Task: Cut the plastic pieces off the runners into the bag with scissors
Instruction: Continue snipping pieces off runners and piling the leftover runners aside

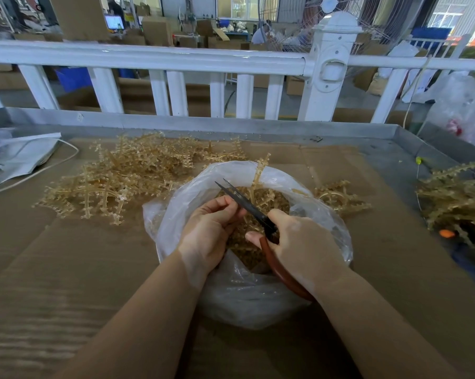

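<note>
a runner (258, 176) is being pinched by the left hand (209, 228) over the bag (321, 214); scissors (247, 205), blades parted, are being gripped by the right hand (302, 242). cutting is under way; next, blades need closing on a piece.

Runners, scissors and bag on the cardboard
Black-bladed, red-handled scissors (247, 206) open over a clear plastic bag (321, 214) of cut amber pieces (272, 201); amber plastic runners (116, 181) piled just left

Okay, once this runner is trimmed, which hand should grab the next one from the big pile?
Left hand: the big pile lies on its side, and the right hand is gripping the scissors.
</note>
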Motion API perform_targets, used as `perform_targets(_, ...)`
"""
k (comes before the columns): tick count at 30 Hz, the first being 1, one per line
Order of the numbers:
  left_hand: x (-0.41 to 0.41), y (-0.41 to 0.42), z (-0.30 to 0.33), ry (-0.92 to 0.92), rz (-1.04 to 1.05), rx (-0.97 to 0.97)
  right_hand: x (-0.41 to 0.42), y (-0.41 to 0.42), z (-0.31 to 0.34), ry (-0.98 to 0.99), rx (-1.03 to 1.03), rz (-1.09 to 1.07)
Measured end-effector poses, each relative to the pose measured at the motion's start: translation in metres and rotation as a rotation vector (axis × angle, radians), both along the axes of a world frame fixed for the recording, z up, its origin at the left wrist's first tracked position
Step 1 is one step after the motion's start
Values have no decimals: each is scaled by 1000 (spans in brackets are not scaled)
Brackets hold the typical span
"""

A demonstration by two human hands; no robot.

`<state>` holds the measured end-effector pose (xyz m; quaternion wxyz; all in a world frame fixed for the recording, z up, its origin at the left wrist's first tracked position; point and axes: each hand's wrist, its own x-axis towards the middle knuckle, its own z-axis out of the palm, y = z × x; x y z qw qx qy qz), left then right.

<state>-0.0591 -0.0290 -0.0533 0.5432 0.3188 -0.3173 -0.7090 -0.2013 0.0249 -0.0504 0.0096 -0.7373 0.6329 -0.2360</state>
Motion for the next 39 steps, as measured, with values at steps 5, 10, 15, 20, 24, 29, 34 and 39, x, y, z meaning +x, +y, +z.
perform_targets(5, 0, -1, -1, -14, 0, -1, 0, -1, 1, -6, -4, 2)
perform_targets(10, 0, -2, -2, -17, 3, 2, -1, -1, 0, -13, -4, 12)
perform_targets(15, 0, -2, -3, -22, 0, 8, -2, -3, 1, -16, 7, 22)
perform_targets(20, -1, -2, -4, -33, 10, 3, -3, -3, 1, -8, 16, 25)
perform_targets(24, -2, -2, -4, -35, 29, 2, -3, -2, 2, -12, 9, 26)
perform_targets(29, -3, -2, -4, -28, 61, -1, -2, -2, 1, -29, 12, 18)
perform_targets(34, -3, -2, -4, -23, 70, -4, -1, -2, 1, -38, 9, 21)
perform_targets(39, -3, -3, -5, -12, 86, 20, 0, 3, 5, -78, 11, 28)
